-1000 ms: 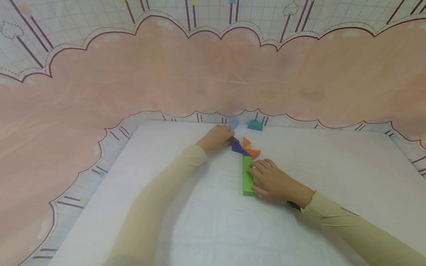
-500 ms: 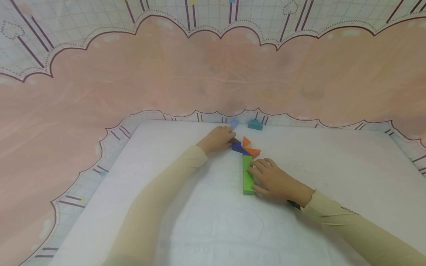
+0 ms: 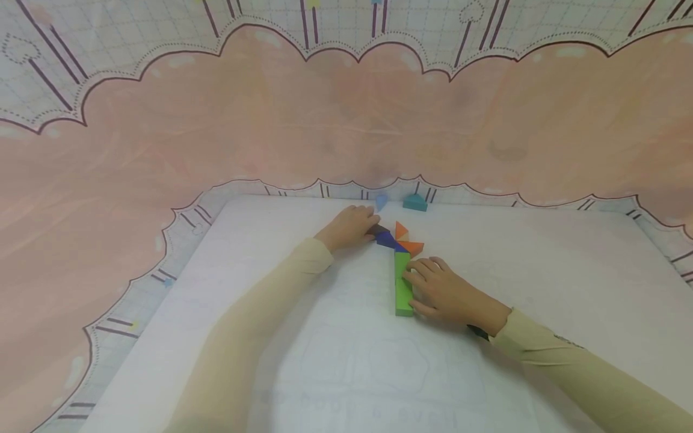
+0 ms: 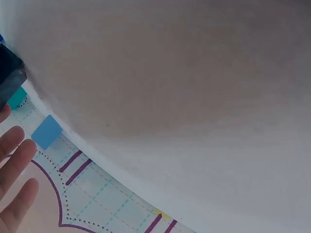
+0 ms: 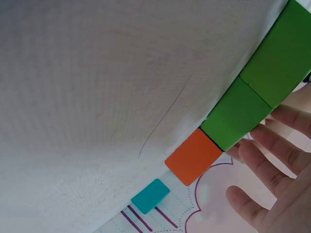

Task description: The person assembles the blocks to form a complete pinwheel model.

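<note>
Near the far table edge, my left hand [image 3: 349,227] pinches a black block [image 3: 381,229]. In the left wrist view the black block [image 4: 10,73] shows at the left edge; several fingers [image 4: 19,160] are spread, and the thumb is out of sight. Two blue blocks [image 3: 387,240] run from it toward two green blocks [image 3: 403,291] laid end to end. My right hand [image 3: 446,293] rests along the right side of the green blocks, its fingertips against them. Orange triangular blocks [image 3: 412,248] sit at their far end, with a small pale piece between them.
A teal triangular block [image 3: 415,203] stands apart at the far table edge. The table top [image 3: 552,264] is white. Beyond it hangs a patterned cloth [image 3: 346,132]. Something dark [image 3: 477,332] shows under the right wrist, its kind unclear.
My left hand has drawn back very slightly to the left, and more of the black block shows. My right hand and the other blocks stay where they were.
</note>
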Motion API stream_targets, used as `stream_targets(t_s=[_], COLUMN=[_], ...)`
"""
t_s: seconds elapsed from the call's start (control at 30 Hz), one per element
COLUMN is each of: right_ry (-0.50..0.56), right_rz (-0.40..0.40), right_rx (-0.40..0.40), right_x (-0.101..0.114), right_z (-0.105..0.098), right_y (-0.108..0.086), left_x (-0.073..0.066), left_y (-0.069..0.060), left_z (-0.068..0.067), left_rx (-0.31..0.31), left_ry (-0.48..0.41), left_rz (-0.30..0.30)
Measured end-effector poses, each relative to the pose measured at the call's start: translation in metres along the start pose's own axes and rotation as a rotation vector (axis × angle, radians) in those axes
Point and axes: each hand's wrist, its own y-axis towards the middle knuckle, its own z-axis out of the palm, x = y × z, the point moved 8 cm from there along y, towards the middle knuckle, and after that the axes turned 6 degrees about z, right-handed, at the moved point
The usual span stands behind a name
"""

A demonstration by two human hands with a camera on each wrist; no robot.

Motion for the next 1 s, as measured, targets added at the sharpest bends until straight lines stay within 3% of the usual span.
stream_targets(t_s=[0.43, 0.7, 1.0], right_ry=[-0.004, -0.001, -0.008], right_rz=[0.006, 0.013, 0.009], right_rx=[0.018, 0.032, 0.025], right_x=[0.0, 0.0, 0.0], right_z=[0.001, 0.001, 0.001], right_y=[0.001, 0.001, 0.001], left_x=[0.004, 0.002, 0.007], left_y=[-0.011, -0.015, -0.024], left_z=[-0.001, -0.004, -0.001], left_rx=[0.044, 0.045, 0.088], left_ry=[-0.079, -0.031, -0.049], left_rz=[-0.071, -0.049, -0.081])
